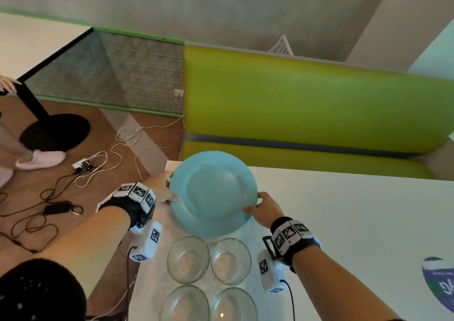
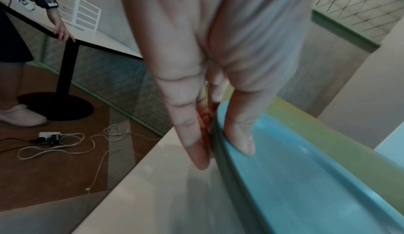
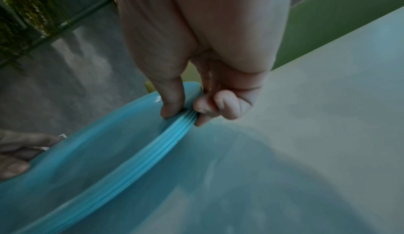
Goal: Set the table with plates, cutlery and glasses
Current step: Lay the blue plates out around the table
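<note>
Two hands hold the blue plates at the tabletop's far left corner

Both hands grip a stack of turquoise plates (image 1: 213, 194) by opposite rims. The left hand (image 1: 161, 189) has its thumb on the top rim and its fingers (image 2: 192, 144) under the edge; the right hand (image 1: 264, 209) pinches the layered rims, thumb above and fingers (image 3: 227, 104) curled below. The stack sits tilted over the white tabletop (image 1: 344, 222). Four clear glass bowls (image 1: 188, 259) stand in a two-by-two group nearer the front edge, just beside the plates.
</note>
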Tool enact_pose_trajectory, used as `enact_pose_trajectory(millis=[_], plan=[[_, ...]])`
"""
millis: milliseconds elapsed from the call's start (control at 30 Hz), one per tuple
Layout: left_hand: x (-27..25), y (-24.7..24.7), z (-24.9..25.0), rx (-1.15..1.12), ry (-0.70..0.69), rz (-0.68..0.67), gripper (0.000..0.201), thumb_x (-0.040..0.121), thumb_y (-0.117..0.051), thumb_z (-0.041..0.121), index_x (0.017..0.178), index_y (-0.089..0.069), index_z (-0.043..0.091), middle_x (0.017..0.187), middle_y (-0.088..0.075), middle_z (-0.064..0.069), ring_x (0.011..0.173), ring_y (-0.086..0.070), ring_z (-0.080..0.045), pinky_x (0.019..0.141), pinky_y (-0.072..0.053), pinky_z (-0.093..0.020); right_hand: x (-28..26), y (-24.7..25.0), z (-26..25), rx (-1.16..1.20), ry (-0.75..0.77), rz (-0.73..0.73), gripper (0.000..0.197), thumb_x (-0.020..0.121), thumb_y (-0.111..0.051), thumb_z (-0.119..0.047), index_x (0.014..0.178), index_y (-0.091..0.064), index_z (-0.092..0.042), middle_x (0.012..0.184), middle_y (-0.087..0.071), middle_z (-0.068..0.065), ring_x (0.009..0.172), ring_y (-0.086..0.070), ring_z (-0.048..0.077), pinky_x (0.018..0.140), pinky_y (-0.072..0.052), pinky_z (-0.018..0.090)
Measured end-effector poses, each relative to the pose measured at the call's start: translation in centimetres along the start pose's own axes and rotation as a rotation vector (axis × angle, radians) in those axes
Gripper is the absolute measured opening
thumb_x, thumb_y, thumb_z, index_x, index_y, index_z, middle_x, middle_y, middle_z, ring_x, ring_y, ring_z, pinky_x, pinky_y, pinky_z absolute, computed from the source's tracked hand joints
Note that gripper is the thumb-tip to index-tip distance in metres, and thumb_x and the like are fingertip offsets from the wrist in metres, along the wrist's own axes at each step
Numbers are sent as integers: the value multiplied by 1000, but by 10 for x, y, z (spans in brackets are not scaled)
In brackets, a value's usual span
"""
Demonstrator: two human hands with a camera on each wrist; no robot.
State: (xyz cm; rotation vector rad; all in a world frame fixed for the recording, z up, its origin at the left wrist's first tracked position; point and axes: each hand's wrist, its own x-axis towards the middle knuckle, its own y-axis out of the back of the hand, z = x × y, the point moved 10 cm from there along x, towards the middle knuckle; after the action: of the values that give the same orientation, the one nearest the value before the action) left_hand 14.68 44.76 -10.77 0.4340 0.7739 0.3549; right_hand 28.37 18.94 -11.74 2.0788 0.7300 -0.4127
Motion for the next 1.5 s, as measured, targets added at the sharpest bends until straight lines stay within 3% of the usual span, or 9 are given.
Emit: enact_pose_trajectory(millis=[200,333,633,733,933,1000,1200,1367,1500], plan=[[-30,31,56,-106,-127,22,77,80,-64,-12,145,-31,9,141,-46,-14,121,-52,-36,84,-54,-46,-21,39,-30,69,122,134,54,87,-65,-25,134,-43,-12,109,-67,13,109,-59,29,89,-43,31],[-65,44,81,-142,-219,56,66,81,-65,-9,140,-37,5,133,-54,-14,102,-55,-25,60,-52,-29,-51,69,-46,98,197,214,51,88,-63,-26,134,-45,-13,98,-66,12,96,-60,29,85,-46,35],[-175,37,89,-317,-363,3,68,80,-66,-10,139,-37,4,133,-51,-19,103,-59,-32,72,-59,-42,-185,98,-23,317,232,370,37,89,-59,-13,125,-51,-8,72,-53,8,54,-44,19,48,-34,26],[-214,17,82,-381,-369,-38,66,80,-66,-10,138,-38,2,130,-53,-18,106,-59,-33,82,-55,-46,-237,96,1,440,204,411,35,90,-53,-6,125,-50,-6,65,-49,8,46,-37,19,44,-30,25],[-265,-48,69,-426,-376,-91,23,79,-67,-7,96,-56,3,101,-64,-17,82,-65,-30,70,-60,-37,-312,99,73,561,131,491,35,91,-50,-3,125,-51,-1,68,-50,11,45,-36,20,39,-31,22],[-278,-76,65,-440,-361,-133,18,82,-64,-6,99,-60,-1,87,-64,-16,64,-63,-25,57,-58,-31,-329,100,101,588,94,509,33,91,-50,-3,124,-51,-1,68,-50,12,45,-36,20,39,-31,21],[-293,-153,53,-512,-274,-201,22,84,-67,6,98,-62,-10,95,-66,-23,77,-64,-30,75,-56,-38,-346,108,178,655,-2,557,27,90,-50,-2,117,-52,-1,64,-48,10,43,-37,17,37,-30,19],[-291,-207,54,-612,-199,-234,27,90,-62,22,100,-59,-3,84,-66,-13,65,-62,-23,46,-56,-24,-342,113,222,710,-39,519,18,92,-46,4,77,-57,3,56,-41,7,31,-30,14,33,-26,15],[-291,-240,68,-725,-137,-250,29,95,-52,30,83,-57,4,82,-63,-12,68,-60,-24,57,-52,-30,-334,122,249,806,-72,475,29,93,-45,4,65,-50,-2,54,-36,4,25,-28,10,33,-26,13]])
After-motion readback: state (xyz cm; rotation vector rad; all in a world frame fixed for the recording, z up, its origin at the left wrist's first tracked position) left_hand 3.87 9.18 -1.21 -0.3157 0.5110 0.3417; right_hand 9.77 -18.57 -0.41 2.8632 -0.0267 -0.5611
